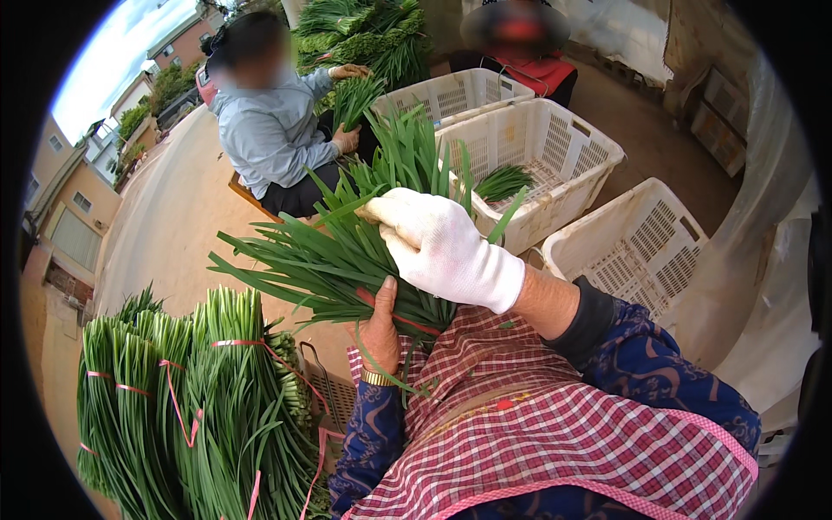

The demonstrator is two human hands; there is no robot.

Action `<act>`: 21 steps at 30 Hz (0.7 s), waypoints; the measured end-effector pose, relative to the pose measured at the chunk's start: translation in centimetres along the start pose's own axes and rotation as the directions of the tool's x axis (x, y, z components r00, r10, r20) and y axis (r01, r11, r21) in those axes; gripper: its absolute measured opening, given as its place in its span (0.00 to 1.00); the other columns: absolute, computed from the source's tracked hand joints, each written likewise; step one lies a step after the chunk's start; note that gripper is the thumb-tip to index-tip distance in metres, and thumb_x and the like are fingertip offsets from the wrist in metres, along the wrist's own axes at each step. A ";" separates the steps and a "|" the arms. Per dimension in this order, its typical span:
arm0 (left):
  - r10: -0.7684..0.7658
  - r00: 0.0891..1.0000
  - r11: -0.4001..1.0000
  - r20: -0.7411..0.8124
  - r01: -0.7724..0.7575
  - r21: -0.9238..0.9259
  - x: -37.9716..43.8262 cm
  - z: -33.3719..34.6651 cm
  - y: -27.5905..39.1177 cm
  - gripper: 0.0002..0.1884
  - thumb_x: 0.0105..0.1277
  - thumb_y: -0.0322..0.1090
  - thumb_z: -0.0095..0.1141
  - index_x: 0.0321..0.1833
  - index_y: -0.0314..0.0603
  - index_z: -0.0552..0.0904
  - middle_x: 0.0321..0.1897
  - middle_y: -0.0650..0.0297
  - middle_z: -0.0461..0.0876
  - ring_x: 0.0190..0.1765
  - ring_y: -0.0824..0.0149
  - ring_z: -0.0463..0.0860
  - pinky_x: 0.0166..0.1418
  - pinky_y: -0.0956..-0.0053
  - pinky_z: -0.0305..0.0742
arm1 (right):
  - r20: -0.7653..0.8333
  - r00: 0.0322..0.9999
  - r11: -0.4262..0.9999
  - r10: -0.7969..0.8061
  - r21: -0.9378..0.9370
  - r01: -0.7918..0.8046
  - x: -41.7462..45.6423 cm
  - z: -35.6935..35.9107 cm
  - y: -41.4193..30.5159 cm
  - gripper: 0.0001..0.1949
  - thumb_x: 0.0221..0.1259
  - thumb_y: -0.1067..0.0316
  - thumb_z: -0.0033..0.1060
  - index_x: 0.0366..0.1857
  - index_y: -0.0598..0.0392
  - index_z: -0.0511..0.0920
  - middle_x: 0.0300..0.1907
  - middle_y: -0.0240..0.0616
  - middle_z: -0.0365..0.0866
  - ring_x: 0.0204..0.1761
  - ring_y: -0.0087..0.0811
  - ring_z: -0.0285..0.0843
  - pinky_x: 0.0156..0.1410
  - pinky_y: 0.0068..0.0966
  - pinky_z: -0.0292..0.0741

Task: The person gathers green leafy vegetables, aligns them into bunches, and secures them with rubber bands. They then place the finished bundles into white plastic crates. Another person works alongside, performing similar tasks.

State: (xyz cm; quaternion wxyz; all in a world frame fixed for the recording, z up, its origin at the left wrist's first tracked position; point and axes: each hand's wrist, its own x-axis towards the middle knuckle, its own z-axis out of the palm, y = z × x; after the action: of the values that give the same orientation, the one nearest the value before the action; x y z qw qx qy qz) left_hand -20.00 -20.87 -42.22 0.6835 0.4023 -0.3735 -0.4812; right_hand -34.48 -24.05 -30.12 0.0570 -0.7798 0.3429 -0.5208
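Observation:
A loose bundle of garlic chives [325, 266] fans out in front of my apron, its leaves spreading left and upward. My left hand [378, 328], bare with a gold watch band at the wrist, grips the bundle low down, thumb on top. A red tie [416, 323] crosses the leaves beside that thumb. Over the leaves is my right hand [432, 240] in a white knit glove, its fingers pinched on a long flat leaf [344, 209]. The glove hides part of the bundle.
Tied chive bundles [195, 377] with pink ties stand at lower left. White plastic crates [539, 143] sit ahead; one holds a few chives [506, 183]. A co-worker [273, 123] in a light jacket handles chives at upper left. Another person [539, 71] is behind the crates.

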 end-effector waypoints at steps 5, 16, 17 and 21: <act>-0.030 0.999 0.999 0.027 0.030 -0.011 -0.2 0.4 0.8 0.21 0.65 0.31 0.69 0.57 0.26 0.80 0.53 0.57 0.84 0.50 0.66 0.84 0.53 0.70 0.81 | 0.130 0.992 0.996 -0.002 -0.088 0.014 1.1 -0.6 -0.1 0.10 0.56 0.71 0.64 0.42 0.57 0.83 0.36 0.42 0.78 0.38 0.44 0.82 0.42 0.35 0.78; -0.038 0.999 0.999 0.016 0.038 0.006 -0.6 0.3 0.8 0.21 0.66 0.31 0.68 0.58 0.27 0.80 0.54 0.57 0.83 0.52 0.66 0.83 0.58 0.70 0.78 | 0.104 0.995 1.000 -0.003 0.020 0.001 0.6 0.5 0.1 0.04 0.52 0.72 0.67 0.31 0.59 0.84 0.35 0.38 0.78 0.36 0.38 0.82 0.41 0.30 0.78; -0.039 0.999 0.999 0.018 0.039 0.010 -0.7 0.6 1.0 0.21 0.67 0.30 0.67 0.59 0.27 0.79 0.55 0.57 0.83 0.53 0.66 0.83 0.59 0.70 0.78 | 0.092 0.996 0.995 0.018 0.095 -0.027 0.5 0.7 0.1 0.04 0.53 0.73 0.67 0.31 0.60 0.83 0.36 0.38 0.79 0.36 0.36 0.83 0.41 0.28 0.79; 0.225 0.962 0.801 0.153 -0.272 0.534 0.0 -1.2 0.3 0.22 0.69 0.33 0.64 0.62 0.27 0.77 0.58 0.52 0.82 0.57 0.64 0.82 0.62 0.70 0.77 | 0.281 0.946 0.525 0.163 0.787 -0.324 1.2 0.4 -3.3 0.04 0.59 0.78 0.65 0.34 0.67 0.83 0.38 0.38 0.82 0.40 0.27 0.82 0.48 0.23 0.79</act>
State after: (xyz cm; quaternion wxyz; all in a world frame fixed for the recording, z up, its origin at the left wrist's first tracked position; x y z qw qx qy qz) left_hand -18.83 -20.55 -42.47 0.5803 0.5089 -0.5729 -0.2758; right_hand -32.28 -22.37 -27.89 0.5159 -0.6479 0.1591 -0.5373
